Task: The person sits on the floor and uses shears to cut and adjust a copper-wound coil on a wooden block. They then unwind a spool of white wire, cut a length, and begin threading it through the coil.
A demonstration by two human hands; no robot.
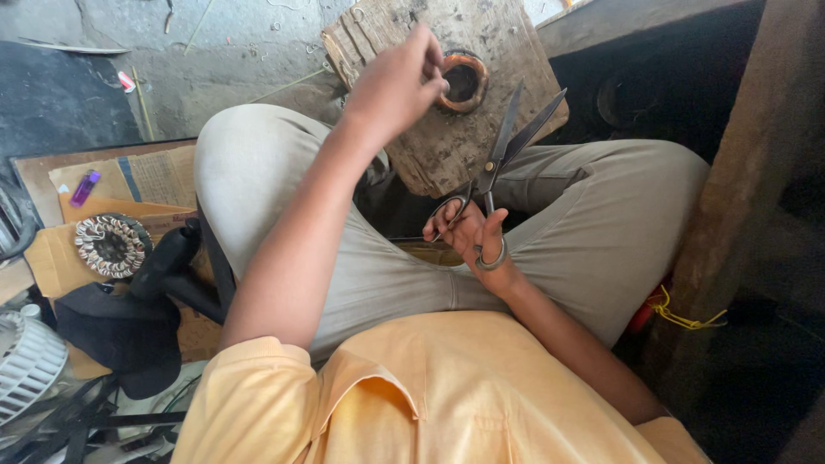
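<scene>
Sitting cross-legged on the floor, seen from the head camera, with a worn wooden block [447, 129] propped against the knees so its face tilts up within easy arm's reach. Landmark for everything else: that block.

Left hand [397, 86] stretched forward onto the block, grip pinched shut on the rim of a rusty ring [465, 82] set around a dark hole in the block's upper part; fingertips touching the ring's near-left edge, probably to feed or steady something at the hole, though what lies between the fingertips too small to tell.

Right hand [477, 236] just below the block's lower edge, over the lap, grip clenched around the handles of large black scissors [498, 163]: thumb through one loop, fingers through the other. Blades parted and pointing up and away across the block's right side, kept clear of the left hand yet near the ring, ready at hand rather than laid down.

Left of the block, on flattened cardboard [60, 258] on the floor: a wound copper coil ring [110, 246], a purple lighter [85, 187] further up, dark cloth [129, 331] nearer the body, and a white fan grille [26, 361] at the frame's edge. Right of the block, a wooden post [748, 172] with yellow cord [683, 316] at its foot.
</scene>
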